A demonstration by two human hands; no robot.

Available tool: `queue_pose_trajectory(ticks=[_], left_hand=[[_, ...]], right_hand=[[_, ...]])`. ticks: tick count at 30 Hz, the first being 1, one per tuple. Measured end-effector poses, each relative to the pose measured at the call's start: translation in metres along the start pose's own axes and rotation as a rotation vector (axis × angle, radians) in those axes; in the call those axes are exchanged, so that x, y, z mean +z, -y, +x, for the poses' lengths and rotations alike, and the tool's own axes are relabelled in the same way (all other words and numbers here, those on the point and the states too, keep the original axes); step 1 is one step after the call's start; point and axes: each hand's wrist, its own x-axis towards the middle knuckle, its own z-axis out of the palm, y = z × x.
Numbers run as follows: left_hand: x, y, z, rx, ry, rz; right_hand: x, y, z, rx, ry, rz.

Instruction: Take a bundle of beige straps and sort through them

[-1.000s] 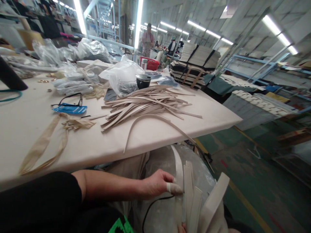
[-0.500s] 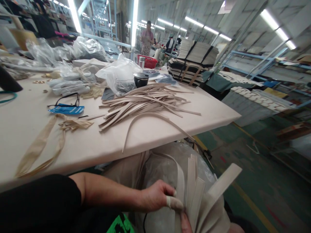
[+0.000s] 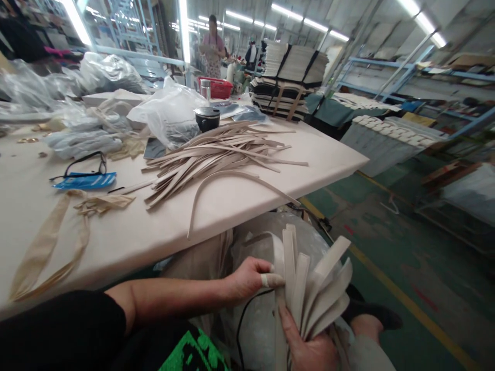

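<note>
Low in the head view, my right hand [image 3: 309,345] is wrapped round a fanned bundle of beige strips [image 3: 301,283], their flat ends pointing up and to the right. My left hand [image 3: 251,281], with pale tape on a finger, pinches one curved strip [image 3: 277,252] at the bundle's left side. Both hands are below the table's front edge, over a clear plastic bag [image 3: 251,330]. On the table [image 3: 127,242] lies a loose heap of similar strips [image 3: 209,159], with a single bent strip [image 3: 232,175] in front of it.
On the table are glasses [image 3: 85,165] on a blue packet [image 3: 87,180], tan fabric ties [image 3: 46,242], plastic bags [image 3: 166,113] and a black cup [image 3: 208,118]. Strapped stacks [image 3: 290,77] stand behind. A person [image 3: 212,49] stands in the background. A dark cable hangs near my hands.
The view has shifted, so the table things appear further left. Both hands and the bundle stand higher in view, and more of my right hand shows.
</note>
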Motion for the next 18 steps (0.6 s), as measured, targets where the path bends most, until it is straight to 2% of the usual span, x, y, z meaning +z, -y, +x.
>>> queue_pose_trajectory(ticks=[4,8,11,14,16,18], left_hand=[[-0.012,-0.009,0.012,0.102,-0.049,0.001],[-0.011,0.003,0.008,0.022,-0.022,0.001],[-0.01,0.01,0.008,-0.05,-0.08,-0.063],[-0.013,0.004,0.015,-0.062,-0.15,-0.146],[-0.016,-0.001,0.019,-0.063,-0.13,-0.143],[-0.017,-0.001,0.019,-0.083,-0.11,-0.113]], right_hand=[[0.0,-0.007,-0.006,0.007,0.025,0.03],[0.003,-0.005,-0.005,-0.006,0.005,0.072],[0.002,-0.002,-0.002,-0.065,0.03,0.178],[0.003,-0.009,-0.002,0.022,0.079,0.22],[0.004,-0.015,-0.003,0.093,0.111,0.219],[0.006,-0.018,-0.003,0.072,0.067,0.206]])
